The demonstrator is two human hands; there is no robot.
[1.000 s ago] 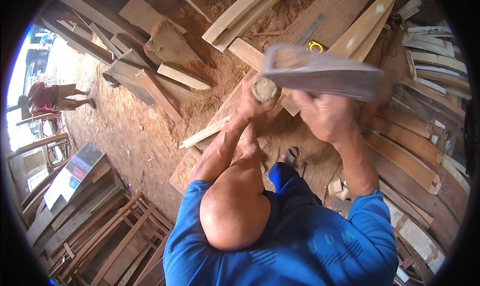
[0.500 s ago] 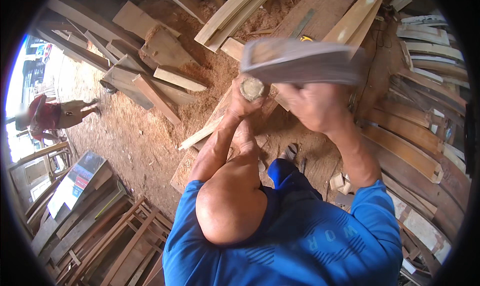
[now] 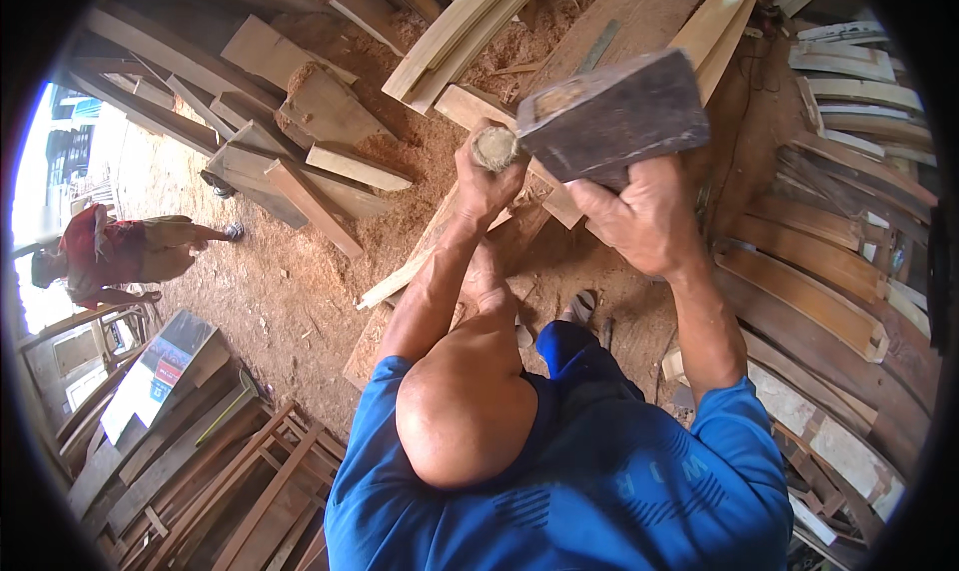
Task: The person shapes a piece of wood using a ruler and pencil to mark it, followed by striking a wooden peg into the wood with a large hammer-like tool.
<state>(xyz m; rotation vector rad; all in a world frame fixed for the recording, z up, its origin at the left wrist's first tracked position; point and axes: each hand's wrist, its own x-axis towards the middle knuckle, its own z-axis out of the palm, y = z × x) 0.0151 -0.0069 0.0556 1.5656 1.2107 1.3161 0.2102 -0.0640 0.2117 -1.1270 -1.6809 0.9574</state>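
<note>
My left hand (image 3: 486, 183) is wrapped round an upright chisel (image 3: 494, 149). Only the round, worn butt of its wooden handle shows; the blade is hidden below my fist. A mallet (image 3: 624, 116) with a dark, blocky head is gripped in my right hand (image 3: 647, 216), its handle hidden by the head and fingers. One end of the mallet head, with a paler wood patch, is right beside the chisel's butt; whether they touch I cannot tell. Beneath both hands lies a pale timber piece (image 3: 561, 207), partly covered by them.
A long plank (image 3: 400, 271) runs under my left forearm, near my bare leg. Curved boards (image 3: 455, 41) and offcuts (image 3: 340, 106) lie among shavings ahead. Stacked timber (image 3: 809, 281) lines the right side, more (image 3: 230, 471) the lower left. Another person (image 3: 125, 246) is at the far left.
The mallet head, blurred before, is now sharp and tilted, showing more of its broad dark face. My right hand has shifted slightly. The person at left has changed stance, a leg stretched further right.
</note>
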